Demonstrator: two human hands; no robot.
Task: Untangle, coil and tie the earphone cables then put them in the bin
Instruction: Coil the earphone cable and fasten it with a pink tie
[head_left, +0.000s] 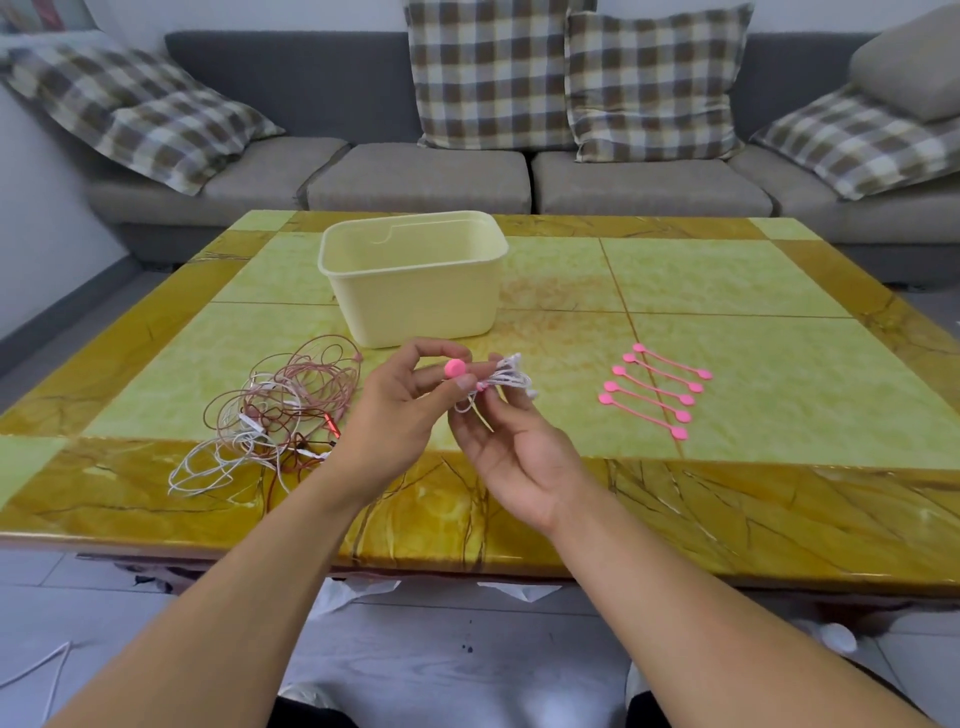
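A: Nearest the camera, what do you see?

B: Two bare forearms reaching up from the bottom edge, over grey floor, to meet above the near edge of the table (519, 525).

A: And the hands?

B: Both are holding something. The left hand (400, 410) has its fingers curled, pinching the round head of a pink tie (455, 368) between thumb and fingertips. The right hand (514, 457) is palm up, its fingers curled round a small white coil (511, 382) of earphone cable. The tie sits against the coil, right where the two hands meet. Whether it is wrapped fully round, I cannot tell.

A: Where are the other cables?

B: Left of the hands, lying on the table: a loose tangle (280, 415) of pinkish-red and white cables, with white loops trailing toward the near table edge.

A: Anything to the right?

B: Five spare ties (655, 389), pink, laid side by side in a slanted row, well apart from the hands.

A: And the bin?

B: The bin (413, 283) is pale yellow and open-topped, standing upright just beyond the hands, near the middle of the table. No cable shows in the part of its inside that is visible.

A: Beyond the table?

B: A grey sofa (415, 176) with checked cushions (488, 73) along its back.
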